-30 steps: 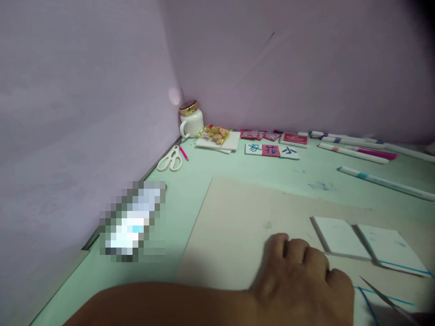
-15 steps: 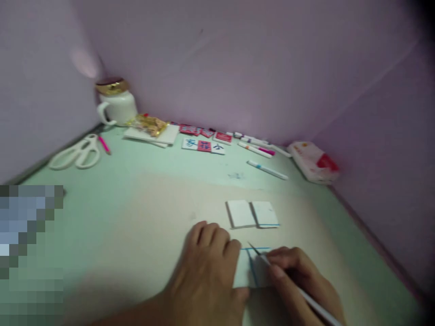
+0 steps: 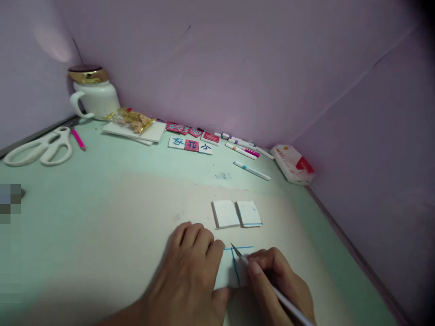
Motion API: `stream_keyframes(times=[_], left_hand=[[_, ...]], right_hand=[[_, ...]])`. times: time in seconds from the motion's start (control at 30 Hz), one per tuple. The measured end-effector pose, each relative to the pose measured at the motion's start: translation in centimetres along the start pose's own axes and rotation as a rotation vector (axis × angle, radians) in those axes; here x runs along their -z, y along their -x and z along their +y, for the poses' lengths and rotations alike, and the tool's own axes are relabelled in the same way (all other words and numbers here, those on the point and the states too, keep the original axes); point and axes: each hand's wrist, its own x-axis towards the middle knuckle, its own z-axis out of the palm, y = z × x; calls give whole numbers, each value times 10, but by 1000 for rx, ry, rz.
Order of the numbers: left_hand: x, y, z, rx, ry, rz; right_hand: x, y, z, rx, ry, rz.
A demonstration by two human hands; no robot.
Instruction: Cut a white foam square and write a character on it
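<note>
My right hand [image 3: 280, 285] is closed around a craft knife [image 3: 272, 290], holding it like a pen. The blade's tip is by the blue line at the far edge of a white piece [image 3: 226, 274], near where a second blue line meets it. Whether the tip touches the piece is hard to tell. My left hand [image 3: 190, 276] lies palm down, fingers extended, over the left part of this piece, hiding it. Just beyond both hands lie two white squares [image 3: 225, 213], the right one with a blue line along its near edge.
White-handled scissors [image 3: 56, 147], a pink pencil [image 3: 79, 139] and a lidded mug [image 3: 97, 99] stand or lie at left. Along the back are white sheets [image 3: 149, 133], lettered squares [image 3: 192, 145], several markers [image 3: 251, 170] and a soft white-and-red pack [image 3: 292, 165]. Walls enclose the table.
The whole view has swung right, so everything appears further left, and the picture is sharper. Relative to the white piece, both hands and the knife have hardly moved.
</note>
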Motion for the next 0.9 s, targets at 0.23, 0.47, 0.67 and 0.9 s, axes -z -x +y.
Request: stream_keyframes(times=[0.23,0.47,0.67,0.9], left_hand=[[-2,1,0,-19,13,39],[-3,0,-1,-10,12,61],[-4,1,0,-15,9,60],[-3,0,0,-17,21,59]], right_hand=[[1,1,-1,19,-13,9],[3,-3,-1,23,-25,-39],[0,-2,-2,5,-7,-32],[-3,0,-3,-35,-18,-16]])
